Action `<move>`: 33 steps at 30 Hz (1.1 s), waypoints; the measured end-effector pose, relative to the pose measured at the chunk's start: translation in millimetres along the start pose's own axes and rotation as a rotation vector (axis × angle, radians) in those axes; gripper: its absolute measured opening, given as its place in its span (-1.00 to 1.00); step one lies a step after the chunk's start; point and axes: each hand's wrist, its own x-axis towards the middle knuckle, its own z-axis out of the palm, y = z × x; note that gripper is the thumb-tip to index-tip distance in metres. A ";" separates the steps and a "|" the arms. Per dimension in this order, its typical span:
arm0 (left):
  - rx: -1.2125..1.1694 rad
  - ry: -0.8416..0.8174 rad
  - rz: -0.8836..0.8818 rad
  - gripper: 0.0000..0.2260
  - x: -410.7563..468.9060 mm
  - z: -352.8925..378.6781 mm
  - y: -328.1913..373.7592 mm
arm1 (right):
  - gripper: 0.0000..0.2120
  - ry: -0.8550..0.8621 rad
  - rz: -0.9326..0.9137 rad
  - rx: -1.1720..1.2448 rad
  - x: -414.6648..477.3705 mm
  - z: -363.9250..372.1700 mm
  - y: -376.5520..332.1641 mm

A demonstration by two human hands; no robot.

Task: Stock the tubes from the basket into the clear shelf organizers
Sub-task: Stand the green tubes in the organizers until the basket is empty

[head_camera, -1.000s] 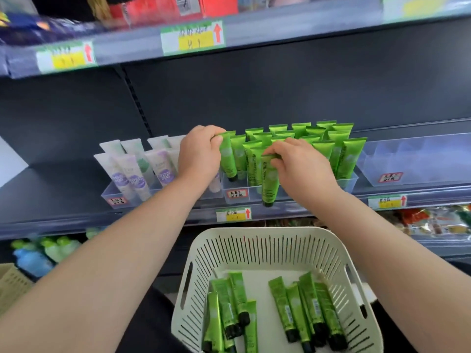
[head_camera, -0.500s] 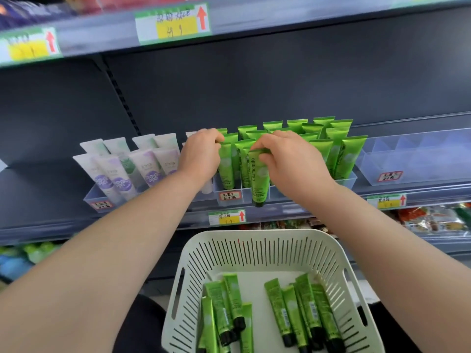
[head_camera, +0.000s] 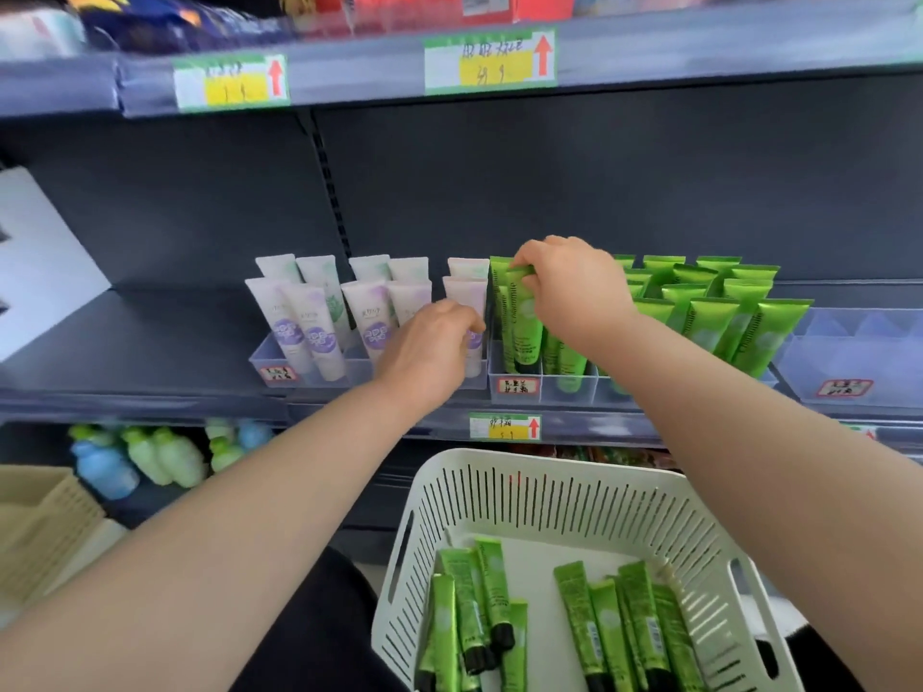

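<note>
Right grip point(head_camera: 574, 287) pinches tube point(head_camera: 527, 319) top, centre frame; seat cap-down, upright in organizer point(head_camera: 579, 389); left grip point(head_camera: 429, 349) state unclear.

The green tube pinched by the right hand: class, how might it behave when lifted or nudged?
Probably light: the right hand holds the green tube by a fingertip pinch at its flat end. Likely to tip when nudged: tall on a narrow cap, propped by the clear organizer. Its glossy skin may be slippery.
</note>
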 end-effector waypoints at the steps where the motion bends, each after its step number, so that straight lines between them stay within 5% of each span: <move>1: -0.003 -0.004 0.008 -0.67 -1.7 -0.3 -0.4 | -0.67 -0.020 -0.008 -0.018 0.7 4.7 -0.1; 10: -0.027 0.012 0.063 -0.69 -5.8 0.3 3.5 | -0.60 -0.054 -0.056 -0.076 -5.4 26.9 5.3; 19: -0.039 -0.078 0.093 -0.74 -15.0 18.2 26.6 | -0.59 0.123 -0.078 -0.052 -61.7 21.6 35.0; 33: 0.274 -0.399 -0.018 -0.37 -32.5 68.5 87.1 | -0.45 -0.214 0.215 -0.190 -151.3 45.6 107.9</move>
